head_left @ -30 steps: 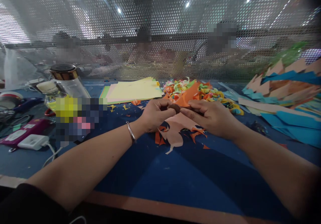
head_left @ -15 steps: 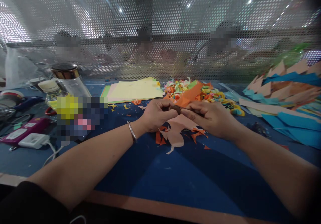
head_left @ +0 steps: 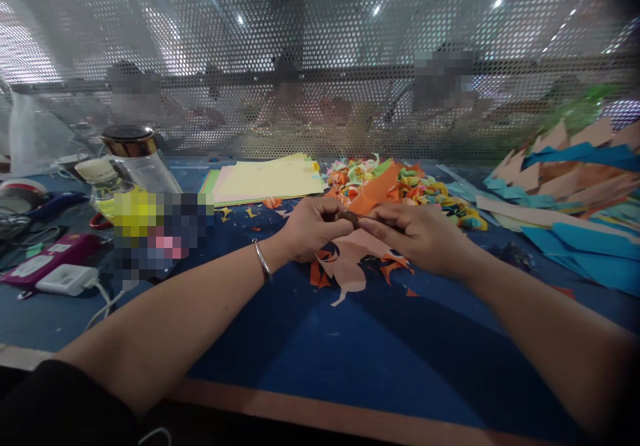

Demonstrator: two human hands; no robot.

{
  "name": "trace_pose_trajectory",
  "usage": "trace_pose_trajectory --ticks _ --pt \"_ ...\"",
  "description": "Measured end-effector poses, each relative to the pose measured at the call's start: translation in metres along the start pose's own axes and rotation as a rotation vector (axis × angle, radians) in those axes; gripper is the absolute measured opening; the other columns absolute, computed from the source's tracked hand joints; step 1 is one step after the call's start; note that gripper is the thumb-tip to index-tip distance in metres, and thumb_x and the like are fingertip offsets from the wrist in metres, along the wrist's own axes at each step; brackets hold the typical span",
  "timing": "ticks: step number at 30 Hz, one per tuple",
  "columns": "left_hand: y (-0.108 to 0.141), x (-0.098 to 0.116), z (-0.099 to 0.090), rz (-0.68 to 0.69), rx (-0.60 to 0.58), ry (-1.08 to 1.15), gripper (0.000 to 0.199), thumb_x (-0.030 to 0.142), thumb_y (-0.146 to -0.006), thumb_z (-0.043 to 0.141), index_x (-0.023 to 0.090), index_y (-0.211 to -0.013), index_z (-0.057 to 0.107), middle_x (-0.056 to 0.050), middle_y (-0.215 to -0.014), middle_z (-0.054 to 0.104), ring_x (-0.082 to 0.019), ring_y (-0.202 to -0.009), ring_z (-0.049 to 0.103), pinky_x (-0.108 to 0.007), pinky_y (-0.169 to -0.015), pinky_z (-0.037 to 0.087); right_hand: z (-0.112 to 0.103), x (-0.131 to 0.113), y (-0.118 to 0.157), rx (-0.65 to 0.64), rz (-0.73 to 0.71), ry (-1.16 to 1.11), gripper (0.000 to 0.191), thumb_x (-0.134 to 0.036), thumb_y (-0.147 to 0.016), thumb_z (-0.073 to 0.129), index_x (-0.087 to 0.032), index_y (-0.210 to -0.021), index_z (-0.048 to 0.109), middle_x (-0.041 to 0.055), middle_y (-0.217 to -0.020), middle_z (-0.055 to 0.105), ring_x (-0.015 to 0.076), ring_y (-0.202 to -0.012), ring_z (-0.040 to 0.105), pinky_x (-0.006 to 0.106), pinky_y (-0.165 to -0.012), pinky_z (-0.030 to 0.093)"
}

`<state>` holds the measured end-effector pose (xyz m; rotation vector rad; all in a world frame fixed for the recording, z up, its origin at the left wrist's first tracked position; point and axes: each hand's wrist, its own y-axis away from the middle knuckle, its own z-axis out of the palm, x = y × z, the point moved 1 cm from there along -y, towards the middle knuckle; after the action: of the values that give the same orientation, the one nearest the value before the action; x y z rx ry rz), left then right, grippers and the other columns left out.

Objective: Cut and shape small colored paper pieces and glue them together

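Over a blue table, my left hand (head_left: 313, 228) and my right hand (head_left: 425, 238) meet with fingertips nearly touching. Both are closed in a pinch on a small dark brown piece (head_left: 350, 217), whose kind I cannot make out because the fingers cover most of it. Just below them lies a cut pale pink paper (head_left: 350, 269) with a curled tail end. Orange paper scraps (head_left: 323, 274) surround it. A folded orange sheet (head_left: 377, 191) rises right behind the fingers, in front of a heap of colourful paper pieces (head_left: 430, 193).
Behind the left hand lies a stack of coloured paper sheets (head_left: 273, 178). To the left stand a clear jar (head_left: 155, 166) and a bottle (head_left: 103, 183), with a white charger (head_left: 67, 278) nearer. Folded blue and peach papers (head_left: 585, 246) pile up at right. A perforated metal screen (head_left: 320, 46) closes the back.
Almost nothing differs. Both hands keep their pinch in the same place, with at most a slight shift of the fingers.
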<state>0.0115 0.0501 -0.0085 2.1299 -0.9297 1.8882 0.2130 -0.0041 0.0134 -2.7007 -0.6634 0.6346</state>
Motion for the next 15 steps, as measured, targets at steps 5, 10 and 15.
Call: trace_pose_trajectory --ticks 5,10,15 --pt "-0.0010 -0.0005 -0.0003 -0.001 -0.027 0.035 0.010 0.027 -0.064 0.067 0.019 -0.060 0.062 0.004 -0.061 0.046 -0.009 -0.061 0.038 -0.030 -0.060 0.027 0.0027 0.0017 0.0000 -0.007 0.024 0.006 0.053 -0.065 -0.103 0.043 -0.023 -0.070 0.049 -0.0012 -0.060 0.053 0.0141 -0.054 0.051 0.032 -0.059 0.036" --pt "-0.0014 0.0000 -0.0011 -0.024 -0.065 0.032 0.009 0.027 -0.064 0.067 0.019 -0.061 0.063 0.004 -0.060 0.047 -0.010 -0.062 0.040 -0.030 -0.062 0.030 0.0020 0.0009 -0.0002 -0.030 0.024 0.009 0.051 -0.063 -0.103 0.044 -0.023 -0.071 0.051 0.0005 -0.064 0.058 0.0157 -0.057 0.055 0.033 -0.061 0.037" --pt "-0.0008 0.0026 -0.0010 -0.047 -0.064 0.018 0.015 0.025 -0.064 0.066 0.020 -0.056 0.055 0.002 -0.063 0.051 -0.010 -0.064 0.042 -0.031 -0.063 0.032 0.0004 0.0006 0.0005 -0.030 0.017 0.013 0.050 -0.060 -0.104 0.044 -0.023 -0.071 0.051 -0.0006 -0.061 0.055 0.0146 -0.055 0.051 0.033 -0.060 0.037"
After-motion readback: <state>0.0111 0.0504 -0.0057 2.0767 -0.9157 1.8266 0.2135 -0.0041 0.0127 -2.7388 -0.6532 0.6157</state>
